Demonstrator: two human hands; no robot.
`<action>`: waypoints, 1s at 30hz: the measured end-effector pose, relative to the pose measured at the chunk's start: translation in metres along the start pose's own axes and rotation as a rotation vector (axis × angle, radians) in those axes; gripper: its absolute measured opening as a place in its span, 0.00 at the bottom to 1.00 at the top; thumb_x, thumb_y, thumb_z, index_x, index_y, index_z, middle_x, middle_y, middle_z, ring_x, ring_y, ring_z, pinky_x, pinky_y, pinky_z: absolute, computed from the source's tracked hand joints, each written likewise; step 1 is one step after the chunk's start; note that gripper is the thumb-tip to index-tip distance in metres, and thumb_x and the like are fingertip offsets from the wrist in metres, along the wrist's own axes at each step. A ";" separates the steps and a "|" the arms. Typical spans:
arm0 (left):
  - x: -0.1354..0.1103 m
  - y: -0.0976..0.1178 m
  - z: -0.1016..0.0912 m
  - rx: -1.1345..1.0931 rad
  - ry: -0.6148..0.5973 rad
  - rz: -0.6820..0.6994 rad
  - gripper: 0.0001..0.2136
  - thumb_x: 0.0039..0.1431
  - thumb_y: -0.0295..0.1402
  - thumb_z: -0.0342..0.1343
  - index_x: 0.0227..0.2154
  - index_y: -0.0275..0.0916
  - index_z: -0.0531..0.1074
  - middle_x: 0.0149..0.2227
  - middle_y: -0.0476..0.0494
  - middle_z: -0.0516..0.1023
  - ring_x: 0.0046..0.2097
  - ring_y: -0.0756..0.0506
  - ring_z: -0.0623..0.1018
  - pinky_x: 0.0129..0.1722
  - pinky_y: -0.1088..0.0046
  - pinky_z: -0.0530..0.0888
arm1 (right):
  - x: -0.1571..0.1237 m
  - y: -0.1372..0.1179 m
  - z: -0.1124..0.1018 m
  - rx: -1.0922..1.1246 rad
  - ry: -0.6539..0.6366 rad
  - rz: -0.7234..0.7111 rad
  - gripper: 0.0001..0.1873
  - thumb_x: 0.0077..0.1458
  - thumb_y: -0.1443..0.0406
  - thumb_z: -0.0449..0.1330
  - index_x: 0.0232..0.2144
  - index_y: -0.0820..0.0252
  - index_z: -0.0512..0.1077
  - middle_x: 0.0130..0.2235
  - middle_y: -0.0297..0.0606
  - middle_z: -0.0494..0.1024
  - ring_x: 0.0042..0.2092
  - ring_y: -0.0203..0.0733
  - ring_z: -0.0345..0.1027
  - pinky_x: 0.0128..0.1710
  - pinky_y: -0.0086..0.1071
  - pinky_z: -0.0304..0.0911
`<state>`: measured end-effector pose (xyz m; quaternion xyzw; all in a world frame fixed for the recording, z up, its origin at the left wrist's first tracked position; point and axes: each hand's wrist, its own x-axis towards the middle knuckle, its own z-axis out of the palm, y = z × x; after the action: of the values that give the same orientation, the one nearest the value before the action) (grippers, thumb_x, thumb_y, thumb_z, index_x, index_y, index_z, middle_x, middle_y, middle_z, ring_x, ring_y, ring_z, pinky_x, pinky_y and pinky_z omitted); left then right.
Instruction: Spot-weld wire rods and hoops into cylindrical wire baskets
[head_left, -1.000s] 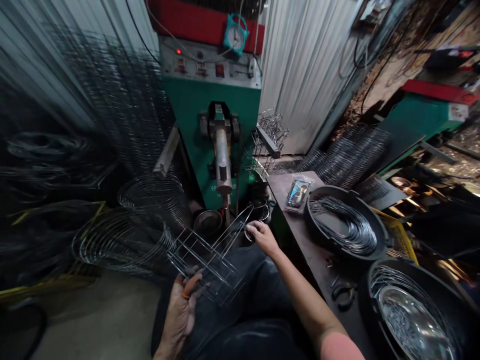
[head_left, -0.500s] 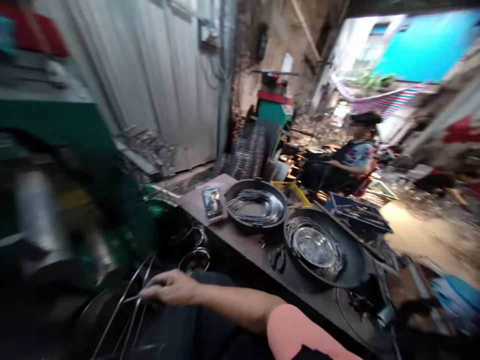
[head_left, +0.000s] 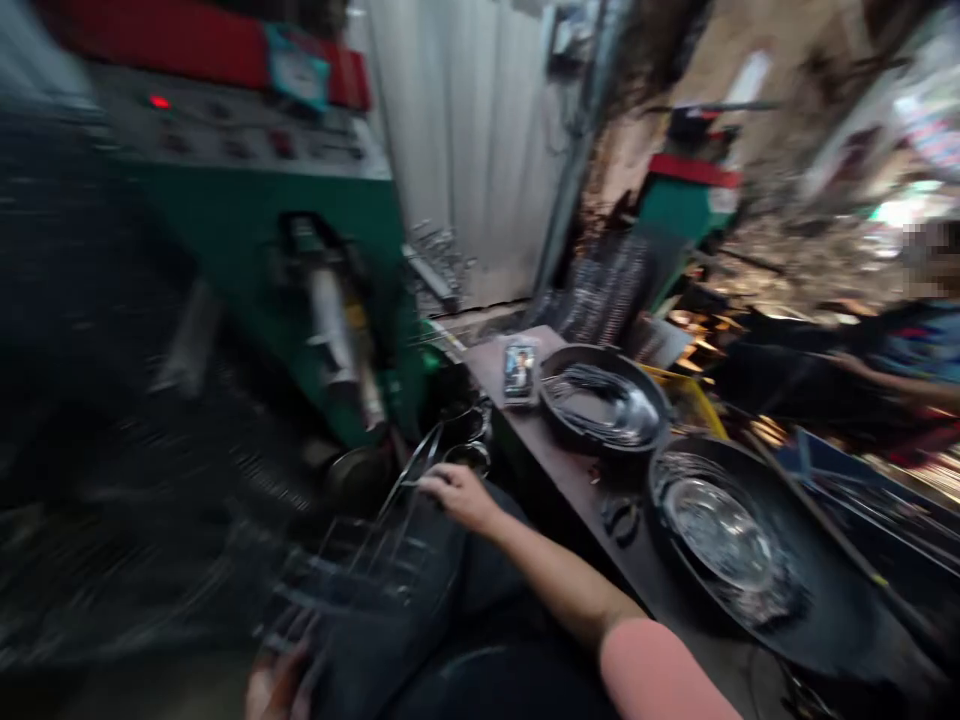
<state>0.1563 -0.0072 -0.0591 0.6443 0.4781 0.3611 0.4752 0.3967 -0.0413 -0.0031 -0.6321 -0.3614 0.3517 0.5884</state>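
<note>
A metal wire frame (head_left: pixel 367 555) of thin bent rods, blurred by motion, lies across my lap on dark trousers. My right hand (head_left: pixel 461 492) is closed on the rods at its far end, fingers pinched together. At the bottom edge my left hand (head_left: pixel 279 680) shows only in part and is smeared, with its fingers curled round the near end of the frame. Ahead of the hands stands a green machine (head_left: pixel 240 230) with a red top and a protruding metal arm (head_left: pixel 334 330).
The table (head_left: pixel 517 440) at right bears a phone (head_left: pixel 518 370), a round pan of wire rings (head_left: pixel 600 400), pliers (head_left: pixel 621 520) and a larger pan (head_left: pixel 825 600) with coiled wire. Behind stands another green machine (head_left: pixel 679 205). A seated person (head_left: pixel 919 340) is at far right.
The view has swung left, so the table and person have shifted right and the green machine shows more fully. My left hand has come into view at the bottom. The right hand still holds rods.
</note>
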 end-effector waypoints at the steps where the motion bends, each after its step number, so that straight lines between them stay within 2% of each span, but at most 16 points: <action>1: -0.001 0.002 -0.010 0.035 0.084 -0.006 0.18 0.52 0.43 0.53 0.45 0.45 0.66 0.41 0.44 0.71 0.44 0.41 0.73 0.42 0.59 0.71 | 0.001 0.001 -0.001 -0.003 -0.021 -0.017 0.13 0.48 0.59 0.57 0.19 0.61 0.66 0.20 0.27 0.62 0.24 0.29 0.53 0.24 0.24 0.50; 3: 0.004 0.014 -0.027 0.159 0.249 0.078 0.24 0.49 0.46 0.55 0.47 0.42 0.65 0.41 0.42 0.71 0.45 0.39 0.72 0.44 0.57 0.70 | 0.004 0.002 -0.001 -0.001 -0.058 -0.039 0.14 0.48 0.57 0.56 0.19 0.61 0.64 0.19 0.27 0.60 0.23 0.29 0.52 0.23 0.25 0.49; 5: 0.015 0.037 -0.034 0.356 0.331 0.315 0.28 0.45 0.48 0.58 0.47 0.39 0.66 0.43 0.39 0.71 0.47 0.38 0.70 0.47 0.55 0.66 | 0.005 0.001 0.002 -0.006 -0.088 -0.054 0.16 0.48 0.56 0.55 0.18 0.60 0.62 0.19 0.27 0.58 0.22 0.29 0.51 0.22 0.25 0.48; 8: 0.036 0.075 -0.023 0.621 0.165 0.720 0.25 0.47 0.48 0.57 0.45 0.37 0.68 0.40 0.38 0.74 0.44 0.39 0.71 0.53 0.50 0.58 | 0.003 -0.001 0.007 -0.024 -0.107 -0.070 0.17 0.48 0.55 0.55 0.17 0.60 0.59 0.18 0.26 0.56 0.21 0.29 0.49 0.22 0.26 0.47; 10: 0.047 0.096 -0.006 0.755 0.017 0.827 0.26 0.49 0.49 0.54 0.47 0.37 0.68 0.40 0.37 0.75 0.44 0.38 0.71 0.55 0.45 0.50 | 0.001 -0.003 0.008 -0.037 -0.100 -0.071 0.17 0.48 0.55 0.55 0.16 0.59 0.59 0.17 0.26 0.56 0.21 0.29 0.49 0.22 0.26 0.47; 13: 0.055 0.113 0.022 0.878 -0.143 0.856 0.26 0.51 0.50 0.51 0.46 0.35 0.69 0.38 0.36 0.75 0.43 0.37 0.71 0.54 0.40 0.44 | 0.000 -0.004 0.007 -0.058 -0.092 -0.070 0.17 0.49 0.55 0.55 0.16 0.59 0.59 0.17 0.26 0.57 0.21 0.30 0.50 0.21 0.27 0.47; 16: 0.058 0.116 0.037 0.930 -0.213 0.848 0.23 0.51 0.49 0.52 0.44 0.36 0.71 0.36 0.36 0.75 0.41 0.37 0.70 0.54 0.39 0.43 | -0.001 -0.004 0.003 -0.052 -0.103 -0.056 0.18 0.49 0.54 0.55 0.17 0.59 0.61 0.17 0.27 0.58 0.21 0.30 0.51 0.21 0.26 0.48; 19: 0.060 0.117 0.040 0.957 -0.225 0.854 0.20 0.50 0.47 0.53 0.40 0.37 0.73 0.33 0.38 0.75 0.39 0.37 0.70 0.54 0.38 0.43 | -0.001 -0.005 0.002 -0.040 -0.100 -0.034 0.18 0.48 0.54 0.55 0.17 0.59 0.61 0.17 0.26 0.59 0.20 0.30 0.51 0.21 0.26 0.48; 23: 0.062 0.121 0.041 1.016 -0.212 0.875 0.18 0.51 0.44 0.53 0.34 0.33 0.74 0.29 0.37 0.74 0.36 0.37 0.70 0.55 0.41 0.44 | -0.001 -0.005 0.006 -0.019 -0.108 -0.024 0.17 0.47 0.54 0.56 0.18 0.60 0.62 0.18 0.27 0.59 0.21 0.29 0.51 0.21 0.26 0.48; 30: 0.063 0.110 0.050 0.947 -0.215 0.919 0.11 0.55 0.33 0.47 0.29 0.35 0.73 0.26 0.39 0.73 0.35 0.41 0.71 0.55 0.51 0.55 | -0.003 -0.001 0.015 -0.007 -0.069 -0.043 0.17 0.48 0.55 0.56 0.17 0.60 0.60 0.17 0.27 0.58 0.21 0.30 0.50 0.22 0.26 0.48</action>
<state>0.2502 0.0296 0.0324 0.9540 0.2117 0.2117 -0.0162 0.3821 -0.0370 -0.0030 -0.6135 -0.3963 0.3593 0.5809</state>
